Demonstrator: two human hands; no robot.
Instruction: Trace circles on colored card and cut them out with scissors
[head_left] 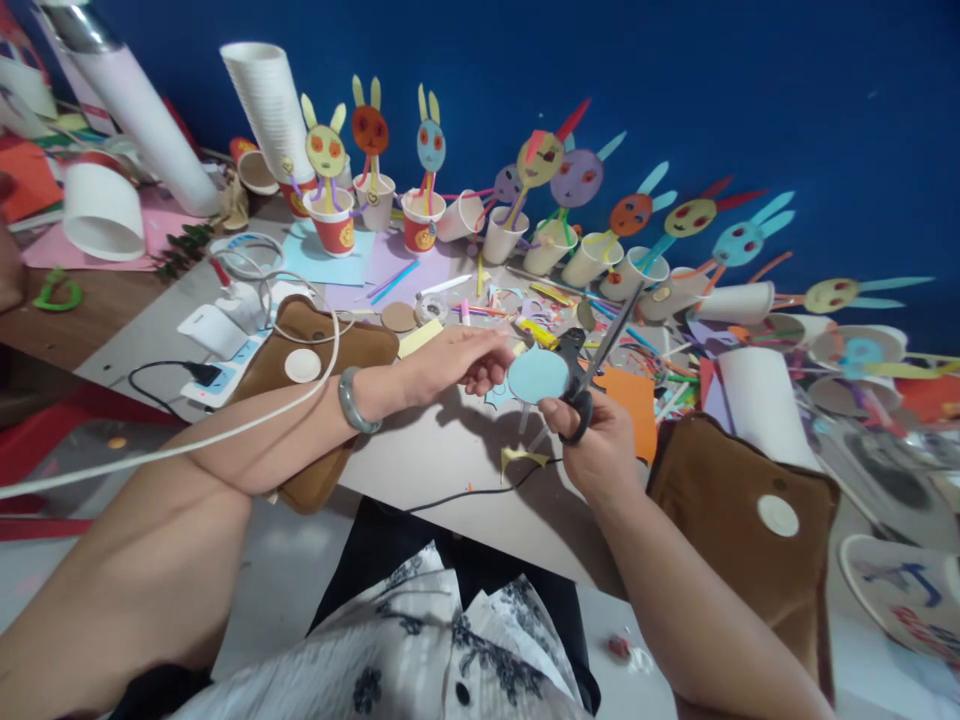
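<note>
My right hand (pixel 604 440) is closed around the handles of dark scissors (pixel 611 335), whose blades point up and away to the right. A rounded piece of light blue paper (pixel 538 375) is up off the table between my hands. My left hand (pixel 469 362), with a bangle on its wrist, has its fingers curled and pinches the paper's left edge. The paper's right edge lies close to the scissors' handles; whether they touch I cannot tell. Orange paper (pixel 630 405) lies behind my right hand, and a yellow paper scrap (pixel 523 460) lies below the blue piece.
Rabbit-faced paper figures stand in paper cups (pixel 332 222) along the blue wall. Paper scraps and pens litter the table's middle. Brown plush pads (pixel 750 540) lie at both sides. A white cable (pixel 247 425) crosses over my left arm from a power strip (pixel 225 375).
</note>
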